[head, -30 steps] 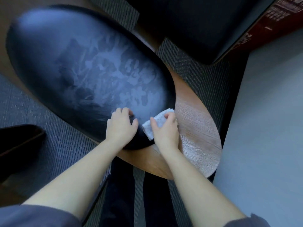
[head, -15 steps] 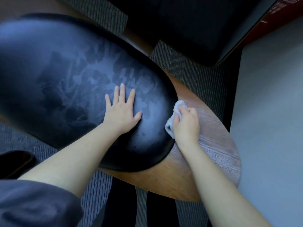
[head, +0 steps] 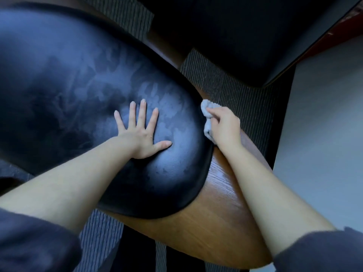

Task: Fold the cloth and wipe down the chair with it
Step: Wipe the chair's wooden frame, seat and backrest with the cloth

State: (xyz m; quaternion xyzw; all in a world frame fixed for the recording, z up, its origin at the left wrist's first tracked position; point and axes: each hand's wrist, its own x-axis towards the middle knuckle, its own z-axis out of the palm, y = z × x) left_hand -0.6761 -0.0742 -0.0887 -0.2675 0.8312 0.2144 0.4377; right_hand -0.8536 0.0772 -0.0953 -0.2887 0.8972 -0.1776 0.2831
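Head view, looking down: a chair [head: 216,216] of brown wood with a black padded seat [head: 68,91]. The left hand [head: 140,134] lies flat on the seat, fingers straight and spread, bracing. The right hand [head: 225,128] grips a bunched pale cloth [head: 206,112] and presses it where the seat's right edge meets the wood. Pale smears [head: 157,99] streak the seat. The step in hand appears to be wiping, with the folding seemingly done. The next move likely calls for drawing the cloth along the edge or across the smeared padding with steady pressure. No writing can be read.
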